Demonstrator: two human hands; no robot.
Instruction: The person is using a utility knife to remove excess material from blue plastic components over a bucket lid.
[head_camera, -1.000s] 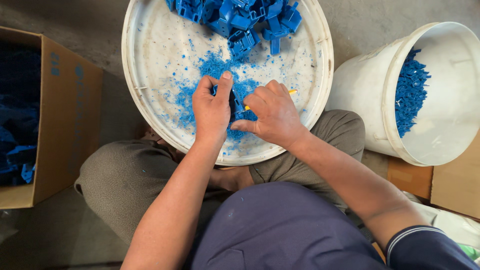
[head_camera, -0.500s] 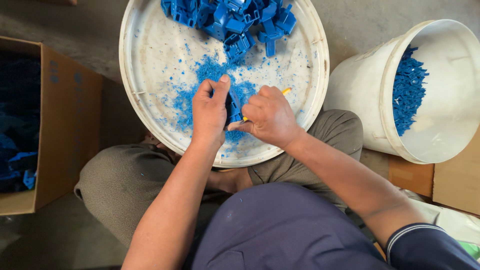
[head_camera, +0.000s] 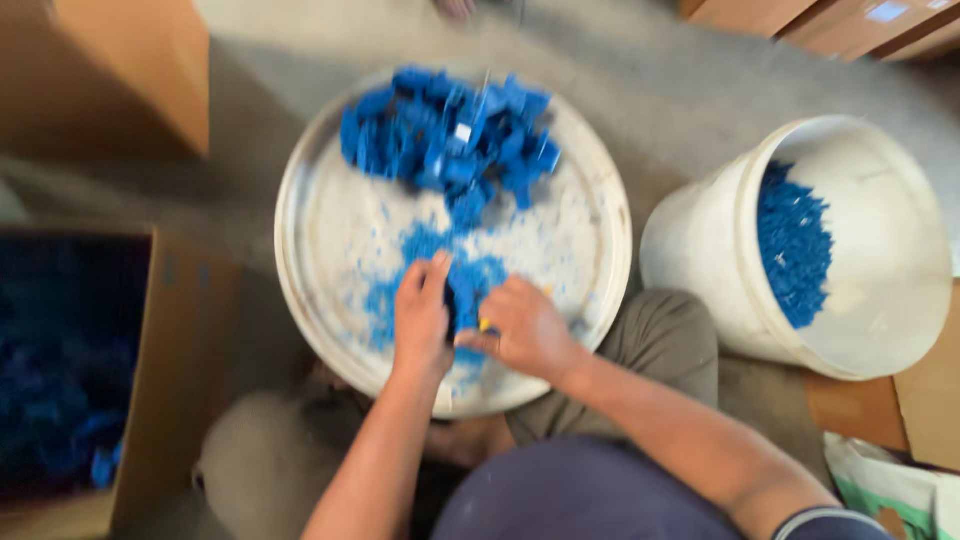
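The view is blurred. A round white tray (head_camera: 325, 250) rests on my lap, with a pile of blue plastic pieces (head_camera: 450, 140) at its far side and blue shavings (head_camera: 425, 245) scattered in the middle. My left hand (head_camera: 422, 322) is closed on a small blue piece (head_camera: 464, 300) over the tray's near part. My right hand (head_camera: 528, 332) is right beside it, closed on a small yellow-handled tool (head_camera: 485, 325) held against that piece. The two hands touch.
A white bucket (head_camera: 900, 300) with blue bits (head_camera: 795, 245) inside stands to the right of the tray. An open cardboard box (head_camera: 190, 350) holding blue parts (head_camera: 60, 410) is on the left. More cardboard boxes (head_camera: 120, 70) stand at the back.
The view has tilted, so tray, bucket and hands sit lower in the picture and are blurred. Both hands stay together on the blue piece.
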